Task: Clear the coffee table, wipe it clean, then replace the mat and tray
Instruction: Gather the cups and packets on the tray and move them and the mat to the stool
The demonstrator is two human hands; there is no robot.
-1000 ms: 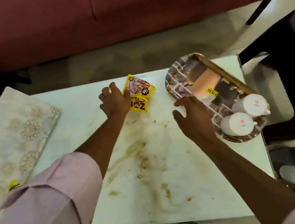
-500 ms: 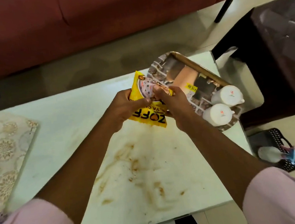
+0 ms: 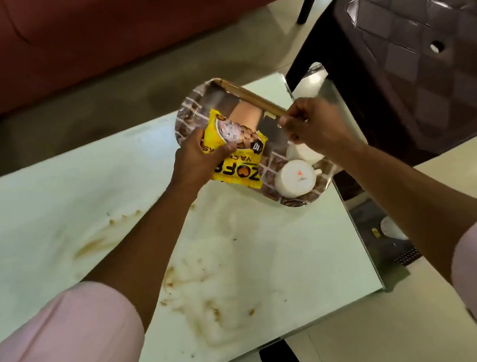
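The left hand [image 3: 198, 158] grips a yellow snack packet [image 3: 238, 162] above the tray [image 3: 189, 108] at the tabletop's far right corner. The right hand [image 3: 312, 129] hovers curled beside it; whether it pinches anything, I cannot tell.

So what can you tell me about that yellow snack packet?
The yellow snack packet is a small glossy pouch, plastic or foil by its look, with black and orange lettering and a picture of snack pieces. The left hand grips its upper part, crumpling it, and holds it upside down over the near edge of the tray. The right hand is off it.
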